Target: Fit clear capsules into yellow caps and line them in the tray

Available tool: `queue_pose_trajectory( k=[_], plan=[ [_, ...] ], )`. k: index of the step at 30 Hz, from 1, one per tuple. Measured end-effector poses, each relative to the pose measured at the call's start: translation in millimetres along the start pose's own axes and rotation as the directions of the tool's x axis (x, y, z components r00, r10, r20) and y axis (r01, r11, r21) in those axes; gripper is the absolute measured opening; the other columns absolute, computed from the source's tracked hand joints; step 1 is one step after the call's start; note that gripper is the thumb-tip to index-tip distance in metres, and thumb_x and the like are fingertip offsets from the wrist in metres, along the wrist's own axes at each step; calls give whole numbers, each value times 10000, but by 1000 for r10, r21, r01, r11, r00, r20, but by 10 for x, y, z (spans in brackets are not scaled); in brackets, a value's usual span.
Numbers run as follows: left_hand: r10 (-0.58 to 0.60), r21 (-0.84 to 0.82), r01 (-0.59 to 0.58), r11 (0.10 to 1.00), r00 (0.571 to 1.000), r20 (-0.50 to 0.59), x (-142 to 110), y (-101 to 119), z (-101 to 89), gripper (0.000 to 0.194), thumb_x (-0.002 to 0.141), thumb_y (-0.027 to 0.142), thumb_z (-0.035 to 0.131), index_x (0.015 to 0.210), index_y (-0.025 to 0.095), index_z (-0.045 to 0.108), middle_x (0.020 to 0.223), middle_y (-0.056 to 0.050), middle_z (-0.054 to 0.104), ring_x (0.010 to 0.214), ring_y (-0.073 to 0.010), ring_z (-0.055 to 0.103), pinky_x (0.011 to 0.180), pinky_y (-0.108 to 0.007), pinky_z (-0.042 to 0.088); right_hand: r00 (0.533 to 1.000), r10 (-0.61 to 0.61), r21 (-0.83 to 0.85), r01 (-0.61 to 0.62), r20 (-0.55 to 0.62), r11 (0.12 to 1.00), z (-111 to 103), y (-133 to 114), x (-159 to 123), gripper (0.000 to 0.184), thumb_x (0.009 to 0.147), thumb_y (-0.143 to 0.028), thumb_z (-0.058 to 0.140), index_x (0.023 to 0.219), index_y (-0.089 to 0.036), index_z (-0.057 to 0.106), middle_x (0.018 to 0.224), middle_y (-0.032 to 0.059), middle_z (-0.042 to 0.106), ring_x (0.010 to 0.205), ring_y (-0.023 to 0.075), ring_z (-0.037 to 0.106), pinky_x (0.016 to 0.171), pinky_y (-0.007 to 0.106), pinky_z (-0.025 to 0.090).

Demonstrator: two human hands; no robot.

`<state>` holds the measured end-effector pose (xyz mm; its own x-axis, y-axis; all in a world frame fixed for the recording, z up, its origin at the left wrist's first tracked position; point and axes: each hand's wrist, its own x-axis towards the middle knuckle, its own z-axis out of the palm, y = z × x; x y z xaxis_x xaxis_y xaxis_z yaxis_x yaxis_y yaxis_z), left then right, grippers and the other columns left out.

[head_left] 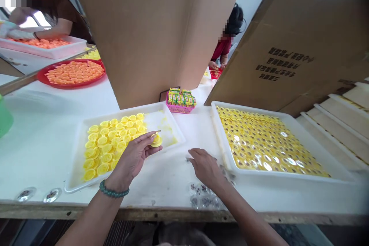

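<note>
My left hand [135, 153], with a green bead bracelet on its wrist, pinches a small round yellow plastic cup [156, 139] between thumb and fingers. It hovers over the right part of a white tray [175, 134], where rows of similar yellow pieces [115, 138] lie. My right hand [204, 167] reaches over the table, palm down, thumb and forefinger apart. Beneath and beside it are clear round discs [204, 198] with dark specks, partly hidden by the hand and forearm. A bit of clear plastic shows at the right thumb tip; whether it is touched I cannot tell.
On the right stands a white tray [227, 157] filled with yellow pieces under shiny covers. A pink basket [181, 109] of small packets sits behind. Cardboard panels [155, 38] rise at the back. Two clear discs [52, 195] lie front left. A red tray [43, 78] holds orange pieces; co-workers sit beyond.
</note>
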<state>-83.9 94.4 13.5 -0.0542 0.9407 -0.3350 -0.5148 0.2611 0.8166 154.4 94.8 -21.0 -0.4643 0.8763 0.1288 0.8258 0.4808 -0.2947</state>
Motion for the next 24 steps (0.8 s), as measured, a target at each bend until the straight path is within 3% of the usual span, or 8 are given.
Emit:
queue_pose_trajectory(
  k=[3,8,10,13,15,18,20,24],
  plan=[
    [-66,13,66,998,997,26,-101,-194,114,189,725,168,669,908,123,677,938,-61,658,802,-158,631,813,-348,554,995,-50,-98,58,83,994,140,36,-153,284,822,-49,470,1031,-186,604,1122,114,604,982,234,548,832,348,454],
    [-181,45,179,983,983,23,-222,-449,202,132,723,144,647,849,123,615,819,-59,672,745,-171,670,744,-291,549,988,-67,-97,81,139,992,228,1,-310,270,785,-3,482,958,-163,614,975,104,611,904,225,542,801,333,458],
    [-214,46,213,976,977,16,-254,-509,207,120,719,136,645,828,126,596,793,-64,673,728,-175,676,723,-284,550,995,-38,-1,38,88,999,245,2,-363,232,817,-40,476,944,-167,623,959,106,603,899,219,548,787,333,463],
    [-227,10,227,974,974,12,-281,-573,213,111,731,166,644,824,130,596,813,-65,673,764,-187,678,752,-308,551,997,71,311,-63,-13,948,261,0,-414,213,874,-136,462,989,-185,634,918,88,623,837,187,585,754,311,474],
    [-219,-31,219,975,976,4,-290,-602,229,113,754,210,628,830,130,605,840,-66,672,793,-201,677,778,-337,550,975,219,576,-161,-33,801,245,-25,-420,193,869,-209,504,1009,-202,636,843,55,647,747,163,603,702,290,484],
    [-197,-50,197,979,980,4,-307,-635,273,132,752,224,633,843,133,606,876,-58,671,818,-207,675,805,-349,541,919,389,867,-250,72,431,168,-95,-392,163,792,-281,614,930,-206,654,748,14,653,678,145,604,658,273,489],
    [-173,-28,174,984,985,10,-323,-658,309,154,730,223,664,842,140,600,883,-49,675,816,-196,674,818,-341,532,907,399,945,-237,133,223,105,-143,-363,204,738,-291,669,925,-210,667,751,4,654,712,141,605,696,277,486],
    [-143,15,142,990,990,16,-357,-714,376,251,718,282,690,906,166,571,832,-44,692,779,-179,673,801,-338,529,900,400,982,-186,174,-9,50,-203,-322,238,686,-287,716,915,-224,699,792,4,659,732,129,584,728,277,469]
  ],
)
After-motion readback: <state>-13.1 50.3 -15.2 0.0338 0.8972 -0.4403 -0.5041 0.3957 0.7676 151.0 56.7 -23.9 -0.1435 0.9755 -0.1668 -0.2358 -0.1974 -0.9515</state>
